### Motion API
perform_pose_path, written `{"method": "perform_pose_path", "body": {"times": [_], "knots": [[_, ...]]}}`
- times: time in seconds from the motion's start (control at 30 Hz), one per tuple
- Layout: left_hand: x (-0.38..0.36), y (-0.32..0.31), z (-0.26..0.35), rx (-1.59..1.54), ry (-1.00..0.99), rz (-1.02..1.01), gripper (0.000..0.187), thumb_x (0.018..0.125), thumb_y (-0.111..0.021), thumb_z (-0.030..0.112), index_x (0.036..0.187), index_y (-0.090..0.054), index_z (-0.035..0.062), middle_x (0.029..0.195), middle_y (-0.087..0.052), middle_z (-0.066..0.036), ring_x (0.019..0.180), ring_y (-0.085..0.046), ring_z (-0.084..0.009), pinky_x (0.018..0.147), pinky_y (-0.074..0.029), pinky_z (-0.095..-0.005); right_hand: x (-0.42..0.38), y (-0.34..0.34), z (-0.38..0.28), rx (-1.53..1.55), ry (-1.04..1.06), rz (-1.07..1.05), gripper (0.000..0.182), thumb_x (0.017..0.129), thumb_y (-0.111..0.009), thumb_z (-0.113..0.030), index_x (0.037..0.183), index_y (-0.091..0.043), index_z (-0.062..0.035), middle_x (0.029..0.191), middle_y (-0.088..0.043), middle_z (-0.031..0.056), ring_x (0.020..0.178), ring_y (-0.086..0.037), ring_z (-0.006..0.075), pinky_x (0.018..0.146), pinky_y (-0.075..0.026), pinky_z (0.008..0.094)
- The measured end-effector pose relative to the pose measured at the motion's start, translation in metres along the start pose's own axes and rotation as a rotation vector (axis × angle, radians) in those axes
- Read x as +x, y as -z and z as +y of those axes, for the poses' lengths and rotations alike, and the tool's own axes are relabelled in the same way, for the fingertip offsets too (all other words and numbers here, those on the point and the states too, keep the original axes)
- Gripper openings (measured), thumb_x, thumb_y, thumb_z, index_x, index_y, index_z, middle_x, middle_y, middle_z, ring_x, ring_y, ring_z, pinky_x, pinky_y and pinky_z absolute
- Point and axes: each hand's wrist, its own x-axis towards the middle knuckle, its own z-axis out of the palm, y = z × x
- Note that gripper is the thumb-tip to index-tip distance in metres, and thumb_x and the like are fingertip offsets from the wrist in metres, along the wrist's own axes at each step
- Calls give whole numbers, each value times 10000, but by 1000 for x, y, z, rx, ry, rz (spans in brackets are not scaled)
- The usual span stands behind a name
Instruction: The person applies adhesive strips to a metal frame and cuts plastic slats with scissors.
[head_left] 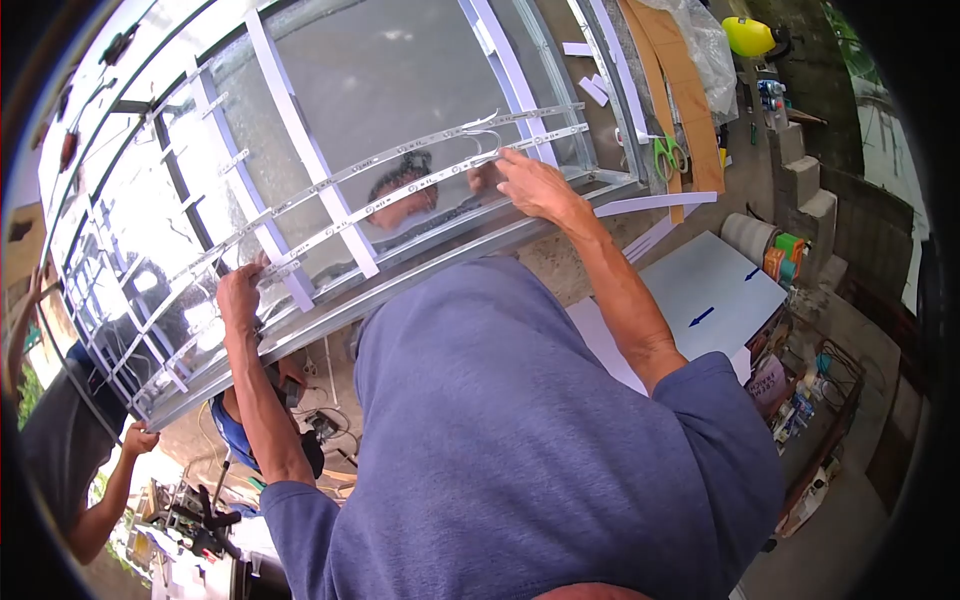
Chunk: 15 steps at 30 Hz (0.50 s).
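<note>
A long metal frame [400, 270] with a shiny reflective panel [350, 90] lies across the upper view. White crosspieces [300, 130] cross the panel, and two long strips with small printed marks [350, 218] run over them. My left hand [240, 298] is at the near strip on the left, fingers bent around or against its edge; what they grip is partly hidden. Near the strip's right end, my right hand [535, 187] touches it with bent fingers, close to a thin white wire [487, 135].
Green scissors [668, 158] lie on brown board at the right. A grey-white sheet with blue arrows [700, 290] is below them. At the left, another person's hand [140, 438] holds the frame's corner. Tools and cables [325, 425] lie on the ground.
</note>
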Motion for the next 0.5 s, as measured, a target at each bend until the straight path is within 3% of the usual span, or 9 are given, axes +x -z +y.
{"method": "perform_pose_path", "body": {"times": [0.27, 0.37, 0.5], "knots": [[-4, 6, 2, 38, 19, 28, 197, 857, -668, 102, 1006, -785, 156, 907, -737, -136, 830, -714, -328, 738, -540, -411, -1, 4, -7, 32, -7, -25, 405, 942, -604, -184, 1309, -544, -21, 1521, -424, 193, 1289, -516, 411, 1066, -444, 477], [-4, 5, -3, 59, 23, 46, 193, 849, -674, 103, 999, -787, 147, 888, -737, -134, 810, -720, -314, 722, -541, -402, 6, -18, 13, 64, 110, 184, 328, 946, -598, -191, 1204, -599, 13, 1386, -544, 226, 1209, -575, 414, 1003, -489, 478], [-5, 4, -6, 120, 25, 66, 189, 845, -671, 95, 983, -788, 146, 876, -736, -134, 807, -720, -316, 719, -543, -409, -2, -2, 6, 76, -30, 192, 376, 942, -599, -188, 1255, -587, 19, 1395, -538, 245, 1274, -524, 423, 1077, -435, 458]]}}
